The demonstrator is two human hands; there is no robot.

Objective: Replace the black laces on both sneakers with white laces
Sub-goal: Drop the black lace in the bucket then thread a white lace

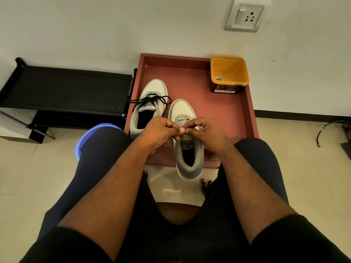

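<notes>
Forearms and dark-trousered knees fill the near edge of our view as we sit over a low red tray (245, 114) on the floor by the wall.

From the left: a black rack (66, 88) stands against the wall, and just beside it, on the tray, the left sneaker (150, 107) carries its black laces (152, 100), loosened and trailing over the tray's rim. Next to it the right sneaker (188, 137) lies with its heel hanging off the tray's near edge toward us. Our left hand (159, 131) and right hand (207, 133) meet over its tongue, fingers curled and fingertips pinched together on what appears to be a white lace; the lace itself is too hidden to make out. Farther right, at the tray's back corner, sits a yellow tub (229, 73) with something small inside.

We judge the right sneaker is being relaced, while the left awaits stripping. To do this step well, we should keep the lace tip pinched close to its end, feed it squarely through the eyelet, draw both sides to even length, and keep the lace flat, untwisted, before crossing to the next row.
</notes>
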